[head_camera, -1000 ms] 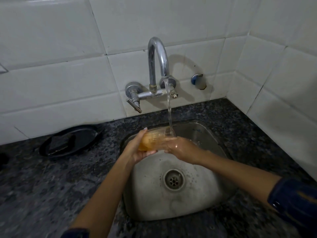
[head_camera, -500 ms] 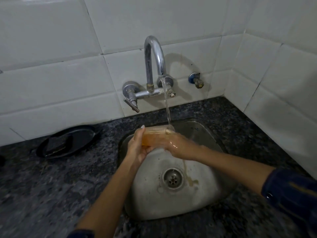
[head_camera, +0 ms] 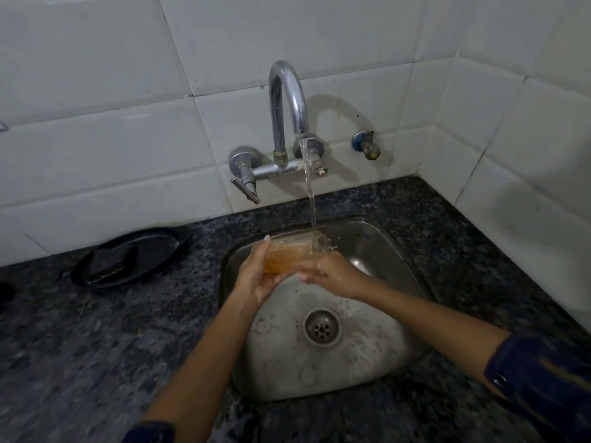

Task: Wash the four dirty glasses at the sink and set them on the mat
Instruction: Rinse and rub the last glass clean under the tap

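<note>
A clear glass [head_camera: 287,255] with orange-brown liquid in it lies nearly on its side above the steel sink [head_camera: 377,247]. My left hand [head_camera: 256,276] grips its base end from the left. My right hand [head_camera: 332,274] holds its mouth end from the right, fingers wet. Water runs from the chrome tap [head_camera: 287,103] and hits the glass near its rim, splashing. The other glasses and the mat are out of view.
A black round plate [head_camera: 153,251] with a dark scrub pad [head_camera: 108,260] sits on the speckled dark granite counter [head_camera: 80,346] left of the sink. White tiled walls close the back and the right side. A small valve [head_camera: 366,145] sticks out right of the tap.
The glass has tipped a little further under the stream and my hands stay on it. The brown trickle seen by the drain half a second ago is gone.
</note>
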